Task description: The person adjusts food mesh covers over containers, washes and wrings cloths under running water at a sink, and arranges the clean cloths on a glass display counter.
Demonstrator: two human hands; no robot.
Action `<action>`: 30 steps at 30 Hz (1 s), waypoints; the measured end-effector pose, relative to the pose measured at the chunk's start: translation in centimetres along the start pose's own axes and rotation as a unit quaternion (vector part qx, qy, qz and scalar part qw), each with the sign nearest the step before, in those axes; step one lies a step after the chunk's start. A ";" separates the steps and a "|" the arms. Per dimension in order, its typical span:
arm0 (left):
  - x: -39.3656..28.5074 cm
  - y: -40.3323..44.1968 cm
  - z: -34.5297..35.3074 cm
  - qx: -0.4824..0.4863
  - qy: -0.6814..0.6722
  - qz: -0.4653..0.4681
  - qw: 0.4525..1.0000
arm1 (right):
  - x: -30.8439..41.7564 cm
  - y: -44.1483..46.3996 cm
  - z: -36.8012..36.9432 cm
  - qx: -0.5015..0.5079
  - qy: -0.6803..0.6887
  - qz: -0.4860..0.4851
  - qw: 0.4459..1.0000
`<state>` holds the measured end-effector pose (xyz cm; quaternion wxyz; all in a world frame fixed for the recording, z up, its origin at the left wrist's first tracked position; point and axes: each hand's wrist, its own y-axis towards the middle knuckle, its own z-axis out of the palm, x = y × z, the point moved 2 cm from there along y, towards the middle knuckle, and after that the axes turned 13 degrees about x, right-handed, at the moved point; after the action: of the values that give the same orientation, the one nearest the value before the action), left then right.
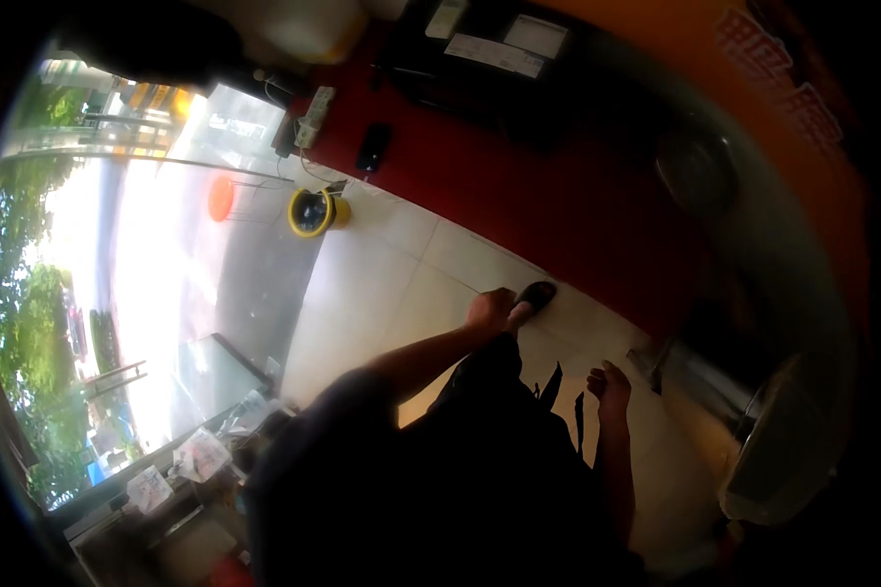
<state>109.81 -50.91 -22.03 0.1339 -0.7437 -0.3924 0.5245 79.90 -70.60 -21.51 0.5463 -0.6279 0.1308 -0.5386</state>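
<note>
My left hand (489,309) hangs at the end of my outstretched left arm, just above a foot in a dark shoe (538,293). Its fingers are curled in, and no object shows in them. To the right, my right hand (610,382) is held low beside my dark clothing (460,479), with bent fingers and nothing visible in its grasp. Dark strips of cloth (553,386) dangle between the two arms. Neither hand touches a surface; pale floor tiles (392,274) lie below them.
A dark red surface (480,176) runs along the far side, bearing a phone (373,147), a power strip (314,116) and a black box (460,73). A yellow-rimmed bin (310,213) and an orange stool (221,199) stand left. Papers (202,455) lie lower left; a metal container (705,386) is right.
</note>
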 end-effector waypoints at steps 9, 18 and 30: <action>-25.4 -19.6 17.0 0.199 0.114 0.564 0.793 | -4.0 -15.5 -0.7 0.248 0.358 -0.414 0.799; -20.2 -38.0 35.9 0.426 0.046 0.643 0.634 | -19.7 -38.5 -4.4 0.029 0.464 -0.516 0.719; -16.5 -49.2 42.4 0.615 0.083 0.357 0.698 | -26.0 -52.0 -0.7 -0.309 0.403 -0.483 0.713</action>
<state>48.11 -39.64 1.60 0.3957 -0.6205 0.3250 0.5939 47.23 -32.25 7.50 -0.1174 -0.4629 0.1762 -0.8608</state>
